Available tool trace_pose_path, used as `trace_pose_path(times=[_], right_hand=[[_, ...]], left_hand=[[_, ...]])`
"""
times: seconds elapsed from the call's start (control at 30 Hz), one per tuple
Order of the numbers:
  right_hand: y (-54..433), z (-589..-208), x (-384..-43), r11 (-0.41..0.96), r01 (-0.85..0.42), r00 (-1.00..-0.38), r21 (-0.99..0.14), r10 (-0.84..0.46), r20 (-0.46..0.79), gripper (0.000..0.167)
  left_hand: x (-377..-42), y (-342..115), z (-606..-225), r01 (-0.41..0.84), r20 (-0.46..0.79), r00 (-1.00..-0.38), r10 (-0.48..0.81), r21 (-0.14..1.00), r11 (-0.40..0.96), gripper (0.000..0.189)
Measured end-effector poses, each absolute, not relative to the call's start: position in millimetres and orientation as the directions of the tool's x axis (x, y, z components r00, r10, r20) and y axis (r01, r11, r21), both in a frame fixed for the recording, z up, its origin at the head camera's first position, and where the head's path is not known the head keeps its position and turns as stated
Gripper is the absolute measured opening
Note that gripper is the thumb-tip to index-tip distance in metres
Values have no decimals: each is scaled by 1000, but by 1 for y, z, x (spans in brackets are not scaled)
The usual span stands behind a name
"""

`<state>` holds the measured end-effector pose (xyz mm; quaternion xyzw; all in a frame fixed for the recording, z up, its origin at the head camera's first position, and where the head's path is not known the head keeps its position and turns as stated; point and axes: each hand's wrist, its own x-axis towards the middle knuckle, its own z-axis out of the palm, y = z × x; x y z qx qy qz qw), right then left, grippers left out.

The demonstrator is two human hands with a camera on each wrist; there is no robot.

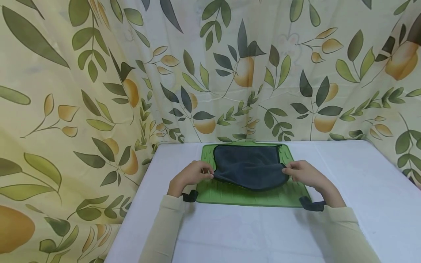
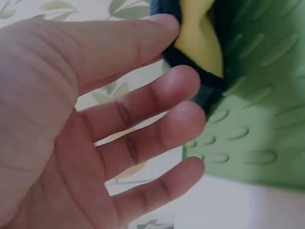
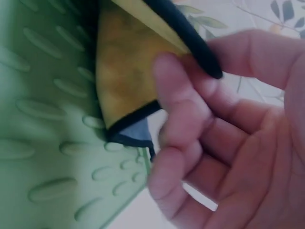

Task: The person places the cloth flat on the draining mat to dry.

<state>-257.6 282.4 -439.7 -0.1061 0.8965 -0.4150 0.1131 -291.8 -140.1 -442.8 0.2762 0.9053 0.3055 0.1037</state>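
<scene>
A dark grey cloth (image 1: pixel 250 171) with black edging lies over a green mat (image 1: pixel 256 200) that has raised oval bumps. Its near edge is lifted, and the yellow underside (image 2: pixel 206 45) shows in both wrist views. My left hand (image 1: pixel 193 174) pinches the near left corner between thumb and index finger, its other fingers spread apart. At the near right corner, my right hand (image 1: pixel 306 175) pinches the black edge, with the other fingers bent beneath. In the right wrist view, the cloth's yellow face (image 3: pixel 128 62) hangs beside the fingers. The cloth's far part rests flat on the mat.
The mat lies on a table with a white cover (image 1: pixel 230 233). Behind and to the left hangs a curtain (image 1: pixel 158 91) printed with leaves and fruit. Black straps (image 1: pixel 312 204) are at both wrists.
</scene>
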Motion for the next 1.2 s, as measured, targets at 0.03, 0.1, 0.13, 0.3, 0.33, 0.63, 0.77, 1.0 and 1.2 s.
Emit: trace_pose_path(times=[0.03, 0.1, 0.13, 0.3, 0.33, 0.63, 0.77, 1.0, 1.2], right_hand=[[284, -439, -257, 637, -90, -948, -765, -292, -131, 32], [286, -439, -257, 643, -85, -935, -761, -315, -161, 34], [287, -440, -258, 645, -85, -927, -760, -330, -177, 36], [290, -446, -258, 644, -120, -860, -756, -448, -245, 43], [290, -447, -258, 645, -122, -846, -754, -464, -260, 43], [284, -459, -258, 705, -72, -827, -706, -438, -353, 38], [282, -462, -261, 722, -25, -873, -691, -352, -337, 39], [277, -466, -264, 713, 44, -892, -700, -286, -349, 35], [277, -467, -262, 733, 38, -904, -679, -265, -336, 32]], left_hand=[[-291, -142, -442, 431, -26, -825, 564, 616, 659, 7], [-291, -146, -439, 420, -44, -822, 567, 625, 658, 7], [-290, -147, -438, 416, -53, -820, 570, 629, 657, 7], [-290, -152, -437, 390, -100, -817, 569, 630, 671, 6], [-290, -152, -438, 387, -108, -816, 568, 629, 675, 6], [-290, -151, -449, 335, -213, -801, 559, 614, 715, 5], [-291, -149, -454, 322, -256, -789, 558, 602, 731, 5], [-291, -143, -459, 253, -303, -811, 500, 590, 767, 9], [-292, -137, -467, 211, -282, -856, 434, 576, 790, 16]])
